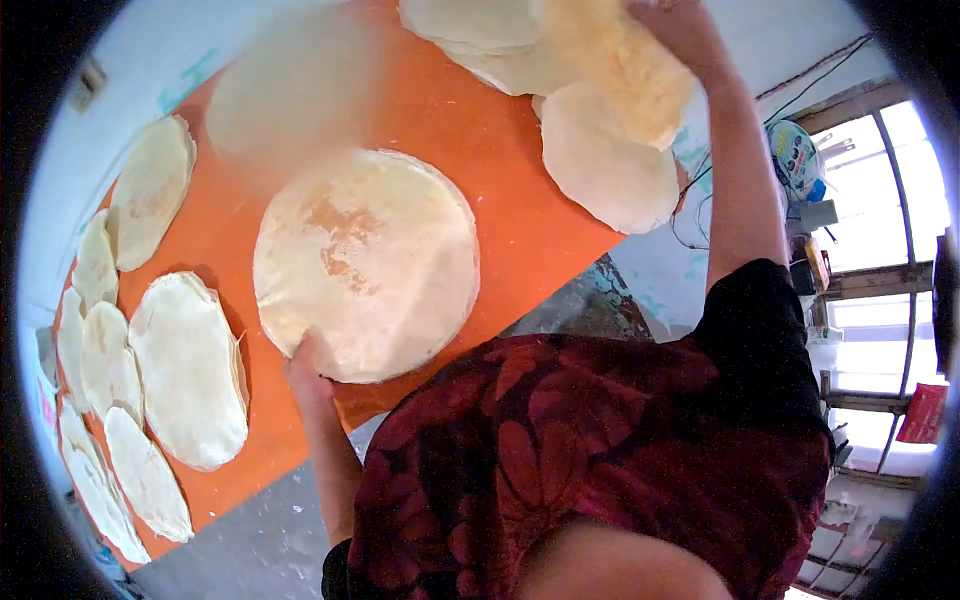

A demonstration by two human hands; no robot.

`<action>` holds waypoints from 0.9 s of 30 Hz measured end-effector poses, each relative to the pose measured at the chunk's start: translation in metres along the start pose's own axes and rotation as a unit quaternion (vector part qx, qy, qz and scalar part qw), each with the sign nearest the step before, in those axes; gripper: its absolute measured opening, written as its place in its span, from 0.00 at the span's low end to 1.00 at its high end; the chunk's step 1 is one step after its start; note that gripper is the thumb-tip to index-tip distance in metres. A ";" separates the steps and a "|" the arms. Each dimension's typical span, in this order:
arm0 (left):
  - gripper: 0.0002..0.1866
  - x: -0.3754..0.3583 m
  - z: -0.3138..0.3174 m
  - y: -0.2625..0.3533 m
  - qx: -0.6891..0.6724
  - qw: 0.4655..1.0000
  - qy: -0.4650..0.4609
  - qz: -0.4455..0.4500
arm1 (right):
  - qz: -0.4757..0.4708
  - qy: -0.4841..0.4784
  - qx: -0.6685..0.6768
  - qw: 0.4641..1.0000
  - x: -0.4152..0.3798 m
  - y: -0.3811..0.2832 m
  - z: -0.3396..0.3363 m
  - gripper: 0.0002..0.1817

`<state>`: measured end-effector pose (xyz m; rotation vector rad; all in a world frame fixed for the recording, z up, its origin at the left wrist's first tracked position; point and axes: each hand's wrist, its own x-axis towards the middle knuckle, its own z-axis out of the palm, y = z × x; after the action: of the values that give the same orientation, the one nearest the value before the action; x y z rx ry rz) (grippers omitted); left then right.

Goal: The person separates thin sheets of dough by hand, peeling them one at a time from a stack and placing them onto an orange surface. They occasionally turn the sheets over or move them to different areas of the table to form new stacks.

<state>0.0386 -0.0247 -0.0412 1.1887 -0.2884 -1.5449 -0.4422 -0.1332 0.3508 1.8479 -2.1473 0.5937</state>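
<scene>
A stack of thin round flatbreads [367, 262] lies in the middle of an orange sheet [500, 190]. My left hand [305, 372] rests at the stack's near edge, its fingers tucked under the rim. My right hand [682, 28] is stretched out to the far right and grips a browned flatbread [620, 65], which is blurred and hangs above another pale flatbread [605, 160]. One more round flatbread [290, 85] shows as a blur over the far left part of the sheet.
Several pale flatbreads [190, 370] lie spread along the left side of the sheet, and more flatbreads [480, 25] at the far edge. Grey floor [250, 540] borders the sheet. Window frames [880, 280] and small items stand at the right.
</scene>
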 end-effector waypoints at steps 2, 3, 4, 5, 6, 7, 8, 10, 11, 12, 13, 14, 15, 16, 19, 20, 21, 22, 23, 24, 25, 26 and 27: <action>0.21 -0.001 -0.001 0.001 -0.001 1.000 -0.018 -0.004 | -0.072 -0.003 -0.139 0.988 -0.009 0.027 0.047 0.24; 0.21 -0.007 0.005 0.006 -0.001 1.000 -0.025 -0.009 | -0.014 -0.065 -0.125 0.990 -0.025 0.015 0.064 0.22; 0.22 -0.014 0.010 0.012 0.000 0.999 -0.029 -0.013 | -0.017 -0.091 -0.133 0.987 -0.041 0.018 0.091 0.20; 0.22 -0.019 0.014 0.016 -0.035 0.997 -0.053 -0.045 | -0.054 -0.101 -0.182 0.977 -0.058 0.027 0.129 0.20; 0.23 -0.024 0.017 0.020 -0.071 0.992 -0.075 -0.073 | -0.028 -0.203 -0.170 0.964 -0.072 0.012 0.145 0.20; 0.24 -0.029 0.018 0.025 -0.107 0.985 -0.093 -0.099 | -0.043 -0.240 -0.149 0.958 -0.093 -0.003 0.161 0.21; 0.24 -0.036 0.021 0.030 -0.121 0.982 -0.108 -0.100 | -0.024 -0.272 -0.096 0.957 -0.111 -0.022 0.176 0.21; 0.25 -0.048 0.033 0.036 -0.145 0.974 -0.142 -0.104 | -0.056 -0.284 0.034 0.957 -0.148 -0.075 0.187 0.28; 0.25 -0.055 0.040 0.039 -0.140 0.974 -0.147 -0.097 | -0.060 -0.301 0.110 0.945 -0.169 -0.096 0.211 0.31; 0.25 -0.060 0.047 0.042 -0.135 0.975 -0.154 -0.090 | -0.046 -0.394 0.238 0.887 -0.186 -0.131 0.207 0.35; 0.26 -0.062 0.054 0.043 -0.131 0.974 -0.163 -0.084 | -0.094 -0.399 0.354 0.841 -0.208 -0.158 0.215 0.38; 0.26 -0.063 0.058 0.042 -0.114 0.974 -0.185 -0.058 | -0.135 -0.431 0.440 0.776 -0.216 -0.190 0.187 0.42; 0.25 -0.062 0.062 0.041 -0.097 0.973 -0.205 -0.034 | -0.184 -0.415 0.412 0.790 -0.236 -0.204 0.211 0.44; 0.25 -0.063 0.064 0.040 -0.080 0.971 -0.226 -0.011 | -0.148 -0.482 0.427 0.750 -0.234 -0.223 0.185 0.46; 0.25 -0.065 0.071 0.037 -0.039 0.984 -0.175 0.004 | -0.153 -0.451 0.390 0.788 -0.243 -0.230 0.198 0.45; 0.24 -0.066 0.072 0.037 -0.052 0.982 -0.183 0.009 | -0.150 -0.447 0.394 0.789 -0.242 -0.227 0.205 0.41; 0.24 -0.064 0.071 0.036 -0.057 0.981 -0.187 0.000 | -0.137 -0.459 0.409 0.776 -0.239 -0.225 0.207 0.41; 0.24 -0.063 0.070 0.035 -0.062 0.980 -0.191 -0.009 | -0.123 -0.471 0.424 0.764 -0.237 -0.223 0.208 0.41; 0.24 -0.063 0.068 0.033 -0.066 0.978 -0.197 -0.018 | -0.109 -0.482 0.439 0.751 -0.236 -0.221 0.207 0.41; 0.22 -0.066 0.071 0.034 -0.054 0.978 -0.199 -0.015 | -0.093 -0.486 0.460 0.737 -0.234 -0.219 0.204 0.39; 0.20 -0.068 0.075 0.034 -0.057 0.980 -0.189 -0.016 | -0.088 -0.491 0.473 0.726 -0.234 -0.218 0.205 0.38; 0.19 -0.068 0.078 0.035 -0.059 0.982 -0.180 -0.017 | -0.083 -0.496 0.487 0.714 -0.235 -0.217 0.207 0.36; 0.17 -0.067 0.080 0.036 -0.060 0.983 -0.171 -0.019 | -0.077 -0.500 0.501 0.702 -0.235 -0.217 0.208 0.34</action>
<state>-0.0110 -0.0128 0.0565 0.8355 -0.3941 -1.7729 -0.1742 -0.0455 0.0941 3.5925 -2.3103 1.0003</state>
